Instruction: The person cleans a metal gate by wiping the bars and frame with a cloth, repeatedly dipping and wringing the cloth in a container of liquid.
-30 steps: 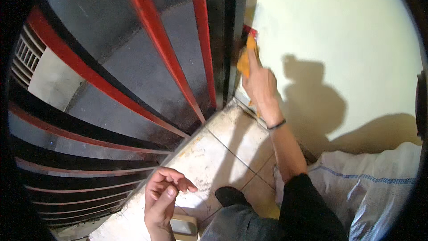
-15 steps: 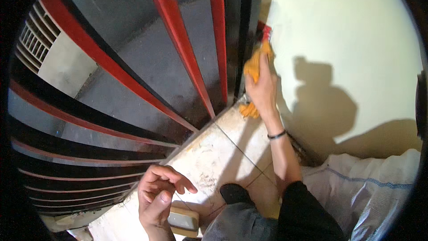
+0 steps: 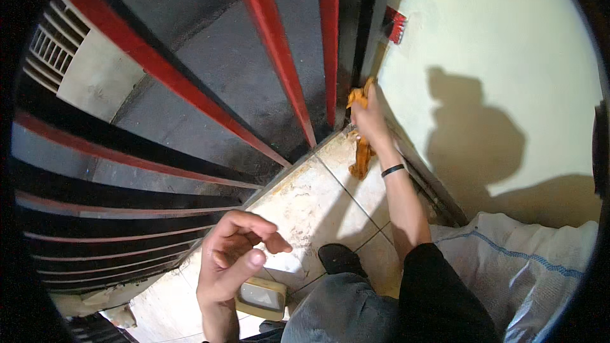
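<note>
Smudged white floor tiles meet a cream painted wall. The right arm stretches forward, its hand clamped on a crumpled orange cloth at the wall's corner. The left hand hovers, fingers curled, thumb apart. Beside it sits a beige rounded-rectangular box, pale grey inside, contents unclear; rightward, a white woven sack, contents hidden.

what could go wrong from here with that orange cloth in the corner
The right hand grips the orange cloth close to the dark upright frame, so knuckles might scrape on it.

The cloth's loose end dangles over the stained floor tiles and could pick up dirt.

The beige-rimmed box sits near the person's feet, so a step might knock it.
</note>
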The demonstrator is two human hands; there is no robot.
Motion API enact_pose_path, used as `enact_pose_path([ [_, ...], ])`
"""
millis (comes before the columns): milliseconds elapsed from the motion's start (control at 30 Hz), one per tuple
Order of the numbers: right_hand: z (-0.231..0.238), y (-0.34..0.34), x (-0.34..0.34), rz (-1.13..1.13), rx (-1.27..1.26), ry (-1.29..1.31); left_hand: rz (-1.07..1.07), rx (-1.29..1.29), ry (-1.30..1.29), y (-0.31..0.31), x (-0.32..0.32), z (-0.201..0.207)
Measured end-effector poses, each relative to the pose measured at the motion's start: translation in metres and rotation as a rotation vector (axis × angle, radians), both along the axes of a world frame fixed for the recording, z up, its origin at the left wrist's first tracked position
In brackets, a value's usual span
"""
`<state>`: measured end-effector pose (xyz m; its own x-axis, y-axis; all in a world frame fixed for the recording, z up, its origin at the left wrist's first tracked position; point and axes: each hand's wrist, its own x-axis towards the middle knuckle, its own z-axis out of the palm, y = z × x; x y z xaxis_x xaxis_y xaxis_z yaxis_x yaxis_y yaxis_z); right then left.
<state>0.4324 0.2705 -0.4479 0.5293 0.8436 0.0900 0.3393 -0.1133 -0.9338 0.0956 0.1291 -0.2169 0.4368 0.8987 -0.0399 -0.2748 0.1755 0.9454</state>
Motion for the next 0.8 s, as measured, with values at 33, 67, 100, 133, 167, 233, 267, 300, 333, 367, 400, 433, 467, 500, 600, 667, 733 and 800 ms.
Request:
enact_pose_path([
  [33, -0.03, 0.001, -0.001, -0.014, -0.032, -0.087, -0.122, 0.016, 0.069, 0.006, 0.0, 0.007],
  [67, -0.046, -0.01, -0.004, 0.049, -0.134, -0.033, -0.228, 0.029, 0.141, 0.011, -0.003, 0.016],
  [100, -0.056, -0.027, -0.007, 0.135, -0.27, 0.08, -0.308, 0.011, 0.209, 0.013, -0.01, 0.021],
  [133, -0.065, -0.047, -0.011, 0.192, -0.356, 0.126, -0.329, 0.039, 0.327, 0.007, -0.013, 0.031],
  [167, -0.081, -0.069, -0.011, 0.183, -0.329, 0.029, -0.359, 0.067, 0.447, 0.002, -0.018, 0.044],
  [233, -0.084, -0.109, -0.018, 0.197, -0.167, -0.241, -0.412, 0.096, 0.525, -0.015, -0.045, 0.064],
  [267, -0.076, -0.123, -0.031, 0.042, -0.084, -0.34, -0.464, 0.141, 0.597, -0.024, -0.057, 0.075],
  [300, -0.066, -0.132, -0.049, -0.119, -0.001, -0.428, -0.519, 0.184, 0.675, -0.032, -0.071, 0.08],
  [333, -0.034, -0.138, -0.067, -0.106, 0.013, -0.435, -0.513, 0.24, 0.698, -0.042, -0.09, 0.078],
  [367, 0.013, -0.145, -0.088, 0.023, -0.036, -0.108, -0.491, 0.24, 0.691, -0.052, -0.109, 0.074],
  [400, 0.054, -0.154, -0.106, 0.152, -0.101, 0.215, -0.467, 0.27, 0.718, -0.064, -0.127, 0.07],
  [433, 0.087, -0.16, -0.125, 0.253, -0.067, 0.166, -0.444, 0.289, 0.749, -0.08, -0.145, 0.066],
  [467, 0.124, -0.169, -0.148, 0.267, -0.091, 0.297, -0.425, 0.286, 0.772, -0.093, -0.162, 0.062],
  [500, 0.153, -0.179, -0.167, 0.27, -0.068, 0.333, -0.465, 0.205, 0.793, -0.099, -0.179, 0.055],
  [600, 0.208, -0.207, -0.192, 0.407, -0.055, 0.456, -0.446, 0.254, 0.785, -0.131, -0.222, 0.038],
  [667, 0.252, -0.225, -0.227, 0.443, -0.044, 0.449, -0.431, 0.263, 0.841, -0.146, -0.252, 0.024],
  [733, 0.274, -0.242, -0.267, 0.556, -0.017, 0.532, -0.393, 0.269, 0.849, -0.16, -0.282, 0.008],
  [800, 0.294, -0.259, -0.314, 0.627, -0.022, 0.503, -0.226, 0.325, 0.69, -0.18, -0.312, -0.037],
])
